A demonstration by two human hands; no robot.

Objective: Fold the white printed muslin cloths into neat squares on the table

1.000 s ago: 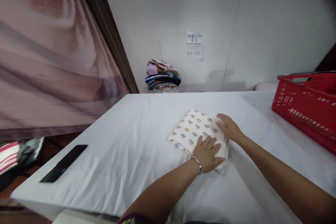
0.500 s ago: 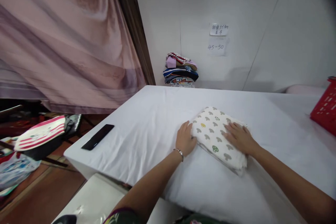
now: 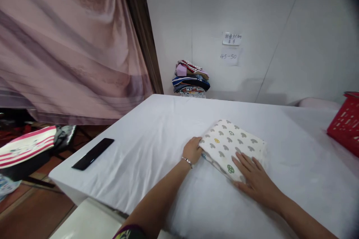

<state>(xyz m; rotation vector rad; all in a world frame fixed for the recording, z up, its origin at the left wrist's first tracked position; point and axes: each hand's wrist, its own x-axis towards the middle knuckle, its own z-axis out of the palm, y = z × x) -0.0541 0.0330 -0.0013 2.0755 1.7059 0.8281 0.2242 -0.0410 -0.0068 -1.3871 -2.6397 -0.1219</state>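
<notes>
A folded white cloth printed with grey, yellow and green mushroom shapes lies on the white-covered table. My left hand grips its left corner, the fingertips partly hidden under the fabric, and the edge there is slightly raised. A bracelet circles that wrist. Flat on the near right part of the cloth rests my right hand, fingers spread and pointing away from me.
A dark phone-like slab lies near the table's left edge. At the far right stands a red plastic basket. Folded fabrics are stacked by the wall, below paper notes. A pink curtain hangs at left.
My right hand has slid toward me to the cloth's near right part. My left hand has closed on the left corner, lifting it slightly. The view has shifted a little.
</notes>
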